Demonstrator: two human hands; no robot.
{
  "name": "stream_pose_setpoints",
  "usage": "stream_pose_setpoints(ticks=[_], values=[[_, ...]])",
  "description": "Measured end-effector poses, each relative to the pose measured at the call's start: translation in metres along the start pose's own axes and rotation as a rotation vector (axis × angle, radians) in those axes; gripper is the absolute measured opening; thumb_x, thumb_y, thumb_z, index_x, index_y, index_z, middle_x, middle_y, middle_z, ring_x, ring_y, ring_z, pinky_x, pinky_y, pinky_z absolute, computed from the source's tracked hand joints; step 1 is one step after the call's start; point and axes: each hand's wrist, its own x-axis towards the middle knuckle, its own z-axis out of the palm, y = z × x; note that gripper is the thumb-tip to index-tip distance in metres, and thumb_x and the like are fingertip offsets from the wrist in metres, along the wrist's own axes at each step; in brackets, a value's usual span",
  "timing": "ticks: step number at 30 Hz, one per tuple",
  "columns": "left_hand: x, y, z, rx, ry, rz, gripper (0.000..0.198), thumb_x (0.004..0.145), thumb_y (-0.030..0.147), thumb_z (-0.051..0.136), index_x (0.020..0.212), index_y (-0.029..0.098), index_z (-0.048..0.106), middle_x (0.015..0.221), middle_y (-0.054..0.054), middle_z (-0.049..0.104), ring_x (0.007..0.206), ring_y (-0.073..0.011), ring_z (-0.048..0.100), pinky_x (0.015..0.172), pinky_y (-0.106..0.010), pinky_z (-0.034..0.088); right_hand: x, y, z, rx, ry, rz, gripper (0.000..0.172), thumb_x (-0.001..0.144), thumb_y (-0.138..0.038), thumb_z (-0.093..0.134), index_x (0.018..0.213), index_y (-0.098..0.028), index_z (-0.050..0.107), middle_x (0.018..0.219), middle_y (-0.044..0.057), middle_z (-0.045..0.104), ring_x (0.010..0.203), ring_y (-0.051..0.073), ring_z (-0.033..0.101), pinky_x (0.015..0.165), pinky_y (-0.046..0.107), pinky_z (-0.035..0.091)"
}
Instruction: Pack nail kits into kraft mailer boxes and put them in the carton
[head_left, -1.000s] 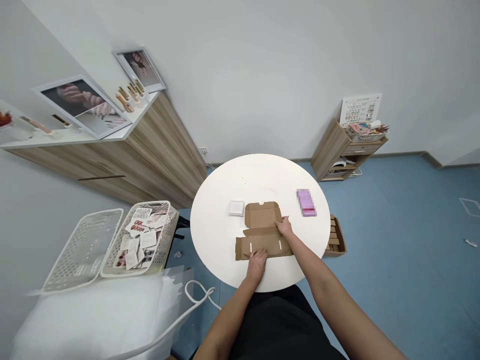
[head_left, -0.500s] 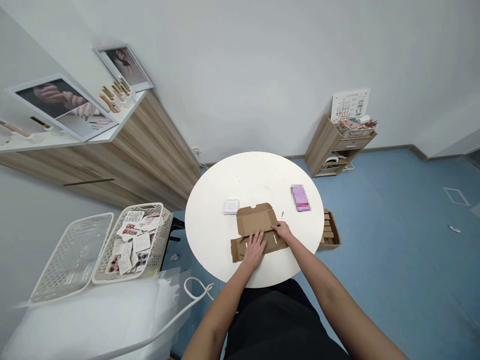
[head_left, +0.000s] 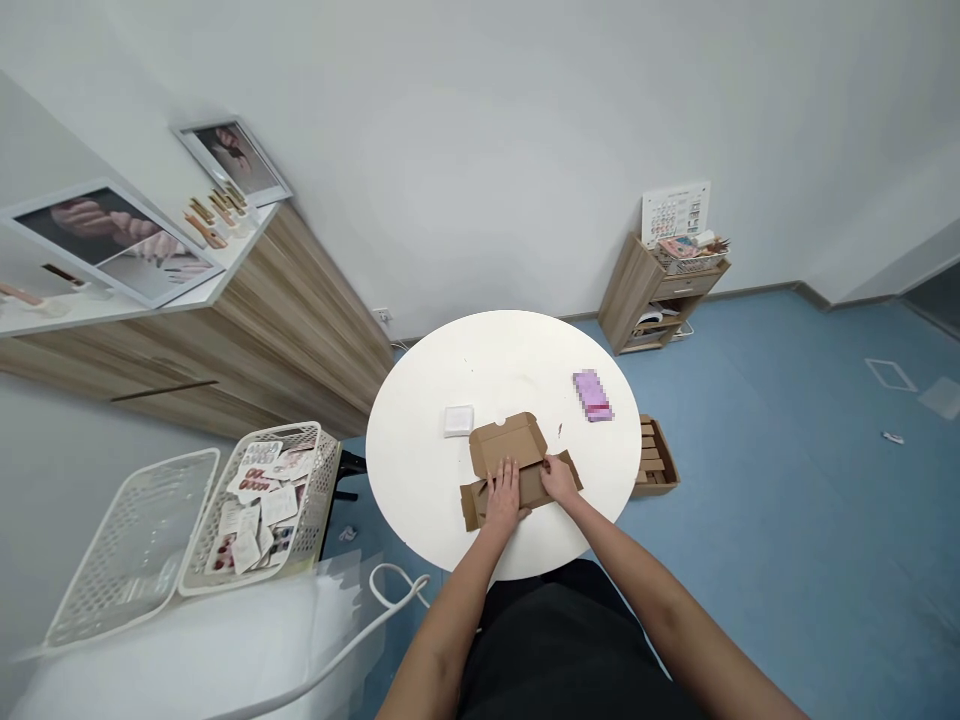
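A brown corrugated cardboard mailer box (head_left: 506, 447) lies partly folded on the round white table (head_left: 487, 365), its slotted lid flap pointing away from me. My left hand (head_left: 502, 497) presses down on the folded front of the cardboard, fingers together. My right hand (head_left: 559, 480) holds the cardboard's right side near the raised flap. Behind the box to the left lies a small white square packet (head_left: 458, 421). A pink package (head_left: 592, 396), pixelated in the picture, lies to the right, beyond my right hand's reach of contact.
Past the table's right edge, a cardboard tray of stacked brown items (head_left: 654, 458) sits on the blue floor. At lower left are a white basket of printed cards (head_left: 266, 500) and a second white basket (head_left: 135, 535). A wood-faced cabinet (head_left: 300, 320) stands at the back left.
The front part of the cardboard has folded up toward the lid, making the box more closed. My left hand has moved onto the fold, and my right hand has shifted slightly left.
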Motion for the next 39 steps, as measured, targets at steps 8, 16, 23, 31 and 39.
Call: stream_pose_setpoints(ticks=[8, 16, 23, 31, 39], values=[[-0.002, 0.0, -0.003, -0.017, 0.019, 0.016, 0.107, 0.072, 0.039, 0.075, 0.154, 0.017, 0.01, 0.159, -0.018, 0.018, 0.148, -0.0342, 0.013, 0.118, -0.058, 0.013, -0.042, 0.016, -0.02, -0.248, 0.134, 0.002, 0.024, 0.091, -0.022, 0.044, 0.107, -0.018, 0.061, 0.111, 0.012, 0.065, 0.104, 0.022, 0.059, 0.08, 0.028, 0.042], [-0.004, 0.002, -0.007, -0.082, 0.042, 0.026, 0.107, 0.074, 0.039, 0.072, 0.155, 0.019, 0.004, 0.159, -0.019, 0.02, 0.147, -0.0364, 0.014, 0.117, -0.06, 0.012, -0.045, 0.015, -0.008, -0.292, -0.038, 0.224, 0.033, 0.093, -0.04, 0.045, 0.095, -0.016, 0.068, 0.103, 0.016, 0.07, 0.096, 0.028, 0.065, 0.073, 0.034, 0.045], [0.002, -0.011, -0.016, -0.122, -0.1, 0.059, 0.117, 0.065, 0.042, 0.079, 0.154, 0.017, 0.007, 0.16, -0.02, 0.013, 0.147, -0.0371, 0.009, 0.117, -0.059, 0.013, -0.036, 0.01, -0.006, -0.409, -0.078, 0.123, 0.022, 0.089, -0.024, 0.05, 0.096, -0.016, 0.069, 0.103, 0.017, 0.071, 0.095, 0.028, 0.066, 0.072, 0.034, 0.046], [0.011, -0.034, -0.027, -0.182, -0.253, 0.169, 0.116, 0.064, 0.045, 0.079, 0.153, 0.022, 0.008, 0.161, -0.017, 0.011, 0.148, -0.0349, 0.01, 0.116, -0.056, 0.016, -0.037, 0.01, -0.005, -0.428, -0.098, 0.079, 0.019, 0.089, -0.021, 0.05, 0.089, -0.017, 0.068, 0.098, 0.016, 0.07, 0.092, 0.027, 0.066, 0.074, 0.034, 0.045], [0.008, -0.028, -0.032, -0.155, -0.224, 0.135, 0.117, 0.059, 0.04, 0.085, 0.152, 0.021, 0.016, 0.16, -0.017, 0.018, 0.147, -0.0344, 0.016, 0.117, -0.052, 0.019, -0.035, 0.036, -0.023, -0.085, 0.308, 0.109, 0.029, 0.093, -0.032, 0.038, 0.108, -0.017, 0.058, 0.116, 0.015, 0.059, 0.112, 0.026, 0.053, 0.091, 0.034, 0.041]])
